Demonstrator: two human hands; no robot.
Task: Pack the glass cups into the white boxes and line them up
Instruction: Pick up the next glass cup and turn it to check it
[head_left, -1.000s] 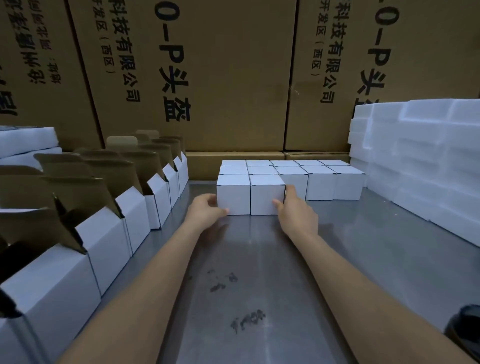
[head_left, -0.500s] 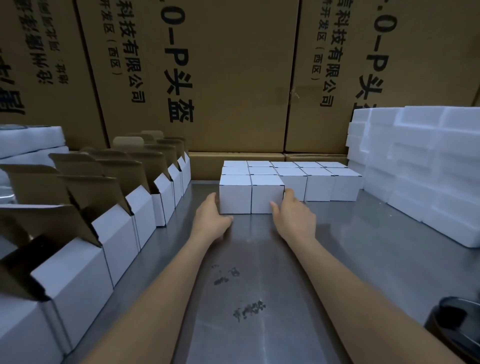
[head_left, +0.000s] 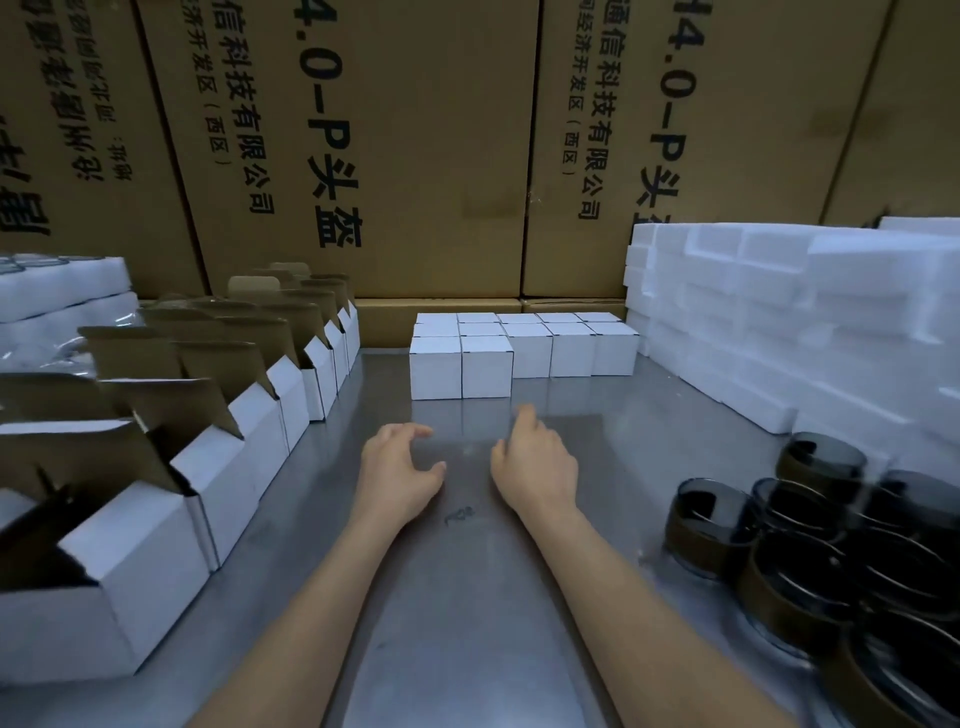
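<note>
We have drawn our left hand (head_left: 400, 475) and right hand (head_left: 537, 467) back from the closed white boxes (head_left: 460, 366), fingers loosely curled and holding nothing; that pair now sits lined up, so another cup comes next. The glass cups (head_left: 769, 525) wait at our right, probably empty, the open boxes (head_left: 218, 457) at our left, and foam blocks (head_left: 779, 322) crowd the far right
</note>
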